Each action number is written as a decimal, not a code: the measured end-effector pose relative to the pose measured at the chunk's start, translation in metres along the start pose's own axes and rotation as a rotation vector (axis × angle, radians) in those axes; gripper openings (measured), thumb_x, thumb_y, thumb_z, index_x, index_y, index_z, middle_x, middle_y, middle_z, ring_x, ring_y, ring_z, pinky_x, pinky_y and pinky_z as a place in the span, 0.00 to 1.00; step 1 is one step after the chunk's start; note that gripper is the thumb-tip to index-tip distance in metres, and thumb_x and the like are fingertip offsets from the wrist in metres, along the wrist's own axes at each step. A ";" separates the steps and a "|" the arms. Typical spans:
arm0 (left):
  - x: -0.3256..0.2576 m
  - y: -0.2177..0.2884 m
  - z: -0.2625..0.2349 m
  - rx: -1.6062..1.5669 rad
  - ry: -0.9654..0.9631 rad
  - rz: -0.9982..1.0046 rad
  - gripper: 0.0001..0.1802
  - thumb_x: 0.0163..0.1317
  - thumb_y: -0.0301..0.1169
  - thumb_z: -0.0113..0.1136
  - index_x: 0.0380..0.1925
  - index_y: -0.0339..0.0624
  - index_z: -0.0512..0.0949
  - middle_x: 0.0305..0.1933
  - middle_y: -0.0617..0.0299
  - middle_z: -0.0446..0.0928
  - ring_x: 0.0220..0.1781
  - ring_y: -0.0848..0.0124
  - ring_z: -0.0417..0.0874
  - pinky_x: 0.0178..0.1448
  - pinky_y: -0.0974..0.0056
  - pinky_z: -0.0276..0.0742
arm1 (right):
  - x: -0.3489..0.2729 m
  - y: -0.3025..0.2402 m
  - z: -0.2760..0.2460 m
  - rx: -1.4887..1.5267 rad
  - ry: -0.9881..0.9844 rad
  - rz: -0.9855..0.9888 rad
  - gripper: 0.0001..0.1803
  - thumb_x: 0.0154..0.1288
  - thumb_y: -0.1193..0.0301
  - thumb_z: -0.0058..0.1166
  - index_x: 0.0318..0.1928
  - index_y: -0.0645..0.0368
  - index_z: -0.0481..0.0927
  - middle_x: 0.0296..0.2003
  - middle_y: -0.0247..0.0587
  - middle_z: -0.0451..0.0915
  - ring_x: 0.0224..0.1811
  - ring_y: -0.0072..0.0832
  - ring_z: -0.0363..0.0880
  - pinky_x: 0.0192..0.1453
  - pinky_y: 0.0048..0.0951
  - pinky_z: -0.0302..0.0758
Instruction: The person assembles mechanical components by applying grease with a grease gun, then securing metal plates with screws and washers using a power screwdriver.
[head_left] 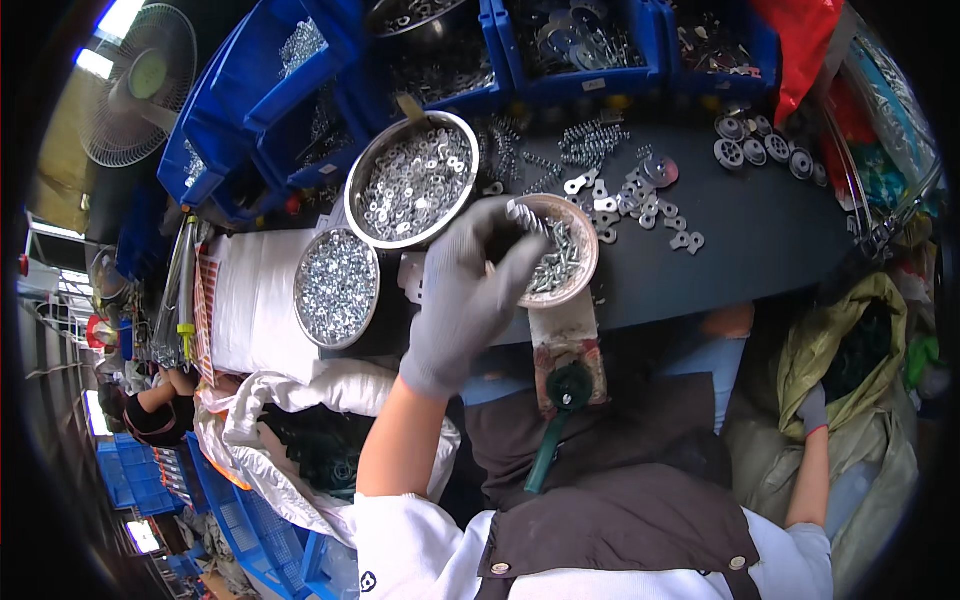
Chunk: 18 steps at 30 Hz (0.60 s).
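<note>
1. Head view, looking straight down: the left hand (470, 290), in a grey knit glove, sits in the middle of the frame with its fingers curled over the near rim of a small bowl of screws (565, 255). The fingertips look bunched together around a small silvery piece at the bowl's edge, but I can't tell exactly what is being pinched.
2. That bowl of screws stands on the dark table (760, 240), centre of the frame, right at the table's near edge.
3. The right hand (812, 408), also grey-gloved, is way over at the right edge of the frame, down low and well apart from the table, resting against an olive-green sack (850, 350). Fingers look folded against the fabric; can't tell if it's actually gripping anything.
4. Just left of the left hand there's a flat round pan of small nuts (337, 287), and above it a bigger steel bowl of washers (412, 180), upper centre.
5. Loose stuff on the table to the upper right of the screw bowl: flat metal brackets (640, 205), a scatter of springs (590, 140), and some round pulley-like wheels (760, 150).
6. Blue bins (250, 90) full of hardware line the top of the frame.
7. A green-handled tool (560, 410) hangs below the table edge, centre, over a dark apron.
8. A standing fan (140, 85) is in the upper left.
</note>
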<state>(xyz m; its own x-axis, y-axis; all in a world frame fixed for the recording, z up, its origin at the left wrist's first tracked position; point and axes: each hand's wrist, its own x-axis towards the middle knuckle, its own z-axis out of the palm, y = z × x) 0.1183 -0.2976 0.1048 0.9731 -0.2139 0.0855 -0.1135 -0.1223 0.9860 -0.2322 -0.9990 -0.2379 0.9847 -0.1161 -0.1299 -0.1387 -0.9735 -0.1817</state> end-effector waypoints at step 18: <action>-0.116 -0.060 0.020 0.654 -0.152 0.357 0.24 0.46 0.31 0.70 0.46 0.43 0.76 0.50 0.52 0.75 0.52 0.52 0.75 0.54 0.54 0.70 | 0.137 -0.558 -0.260 0.958 0.074 -0.536 0.16 0.64 0.69 0.53 0.51 0.61 0.80 0.40 0.42 0.81 0.40 0.28 0.79 0.47 0.27 0.75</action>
<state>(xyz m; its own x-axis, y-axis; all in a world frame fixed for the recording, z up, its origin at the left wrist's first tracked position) 0.0086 -0.2847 0.0334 0.8218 -0.4740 0.3162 -0.5584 -0.5598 0.6122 0.0073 -0.5231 0.0992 0.9410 0.2333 0.2451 0.3163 -0.3487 -0.8823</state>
